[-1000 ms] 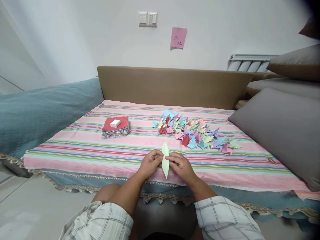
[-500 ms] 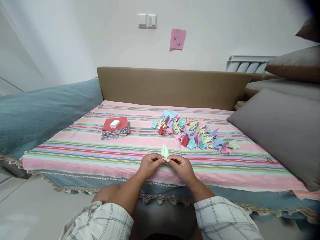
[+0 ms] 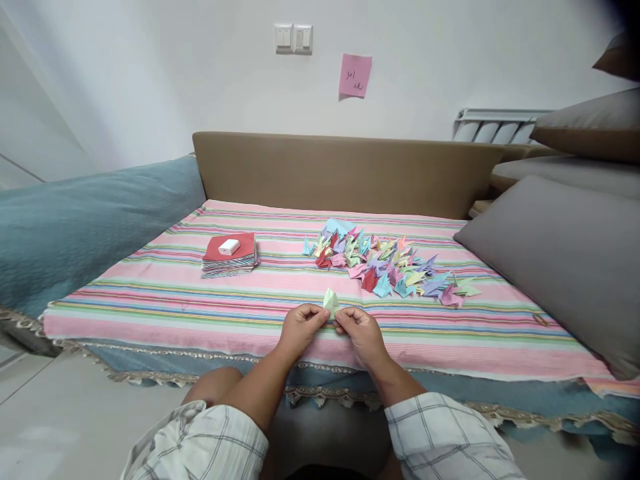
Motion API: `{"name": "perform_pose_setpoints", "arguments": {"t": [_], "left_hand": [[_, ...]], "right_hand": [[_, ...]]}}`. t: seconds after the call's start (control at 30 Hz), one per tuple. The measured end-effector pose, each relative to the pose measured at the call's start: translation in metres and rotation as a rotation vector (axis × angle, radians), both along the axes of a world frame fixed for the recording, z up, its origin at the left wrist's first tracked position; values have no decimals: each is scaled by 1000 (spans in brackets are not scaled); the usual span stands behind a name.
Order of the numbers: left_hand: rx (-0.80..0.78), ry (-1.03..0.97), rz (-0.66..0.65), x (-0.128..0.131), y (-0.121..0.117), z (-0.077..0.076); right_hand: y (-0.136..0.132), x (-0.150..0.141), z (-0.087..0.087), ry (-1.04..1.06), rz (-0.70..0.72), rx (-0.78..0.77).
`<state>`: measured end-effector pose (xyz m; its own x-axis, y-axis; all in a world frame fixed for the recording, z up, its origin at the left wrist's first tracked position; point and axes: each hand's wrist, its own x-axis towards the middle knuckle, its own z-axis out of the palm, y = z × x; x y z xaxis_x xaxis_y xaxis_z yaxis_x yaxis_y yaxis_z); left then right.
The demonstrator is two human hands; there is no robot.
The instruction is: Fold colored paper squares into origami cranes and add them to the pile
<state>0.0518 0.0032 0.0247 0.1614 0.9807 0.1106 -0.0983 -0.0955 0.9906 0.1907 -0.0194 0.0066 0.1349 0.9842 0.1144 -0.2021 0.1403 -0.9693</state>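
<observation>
Between my two hands stands a small piece of pale green folded paper (image 3: 330,301), its pointed top upward. My left hand (image 3: 303,325) pinches its lower left side between thumb and fingers. On the lower right side, my right hand (image 3: 361,330) pinches it the same way. The fingertips cover the paper's bottom corners. Beyond my hands, to the right, lies a spread of many-coloured paper cranes (image 3: 385,263) on the striped cloth (image 3: 165,313). Farther left sits a stack of square paper (image 3: 230,263), red on top, with a small white block (image 3: 229,247) resting on it.
A grey cushion (image 3: 545,260) leans at the right, with more cushions piled behind. The brown sofa back (image 3: 345,175) runs along the far side, and a blue-covered armrest (image 3: 100,220) bounds the left. A small brownish loop (image 3: 541,320) lies near the grey cushion.
The pale green paper now shows a faceted face instead of one with a dark central slit. My right fingers have curled in closer around its lower edge. The other things stay in place.
</observation>
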Motion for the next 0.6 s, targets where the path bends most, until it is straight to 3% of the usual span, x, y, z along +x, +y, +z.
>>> {"name": "perform_pose_setpoints", "arguments": {"t": [0.3, 0.47, 0.6], "left_hand": [[-77, -192, 33, 11, -3, -5], [-50, -163, 30, 12, -6, -2], [-77, -132, 30, 9, -4, -1]], "right_hand": [[0, -6, -3, 103, -63, -80], [1, -10, 0, 246, -72, -75], [2, -10, -2, 176, -31, -23]]}}
